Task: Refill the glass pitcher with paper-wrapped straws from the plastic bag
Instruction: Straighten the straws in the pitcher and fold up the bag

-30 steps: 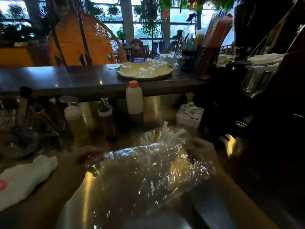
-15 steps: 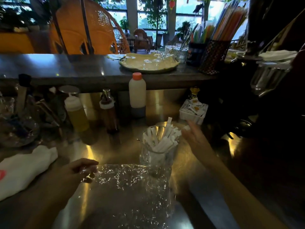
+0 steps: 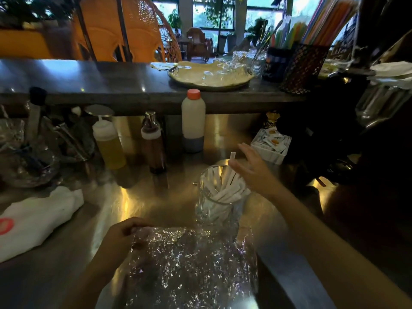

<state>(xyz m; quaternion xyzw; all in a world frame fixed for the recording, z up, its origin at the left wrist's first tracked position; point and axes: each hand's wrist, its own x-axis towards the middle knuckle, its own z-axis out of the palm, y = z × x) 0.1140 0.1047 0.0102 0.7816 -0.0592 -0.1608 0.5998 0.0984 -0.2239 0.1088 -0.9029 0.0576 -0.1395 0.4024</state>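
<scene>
Head view: glass pitcher (image 3: 219, 197) stands upright on the steel counter (image 3: 156, 197), packed with leaning paper-wrapped straws (image 3: 225, 190). Right hand (image 3: 252, 170) over its rim, fingers spread, touching the tallest straw. Left hand (image 3: 121, 237) pinches the near-left edge of the crinkled clear plastic bag (image 3: 191, 268), which lies just before the pitcher. Folded white cloth (image 3: 33, 221) at far left.

Steel counter (image 3: 169, 197): pitcher (image 3: 219, 197), bag (image 3: 194, 268), bottles (image 3: 153, 141), cloth (image 3: 35, 221).
</scene>
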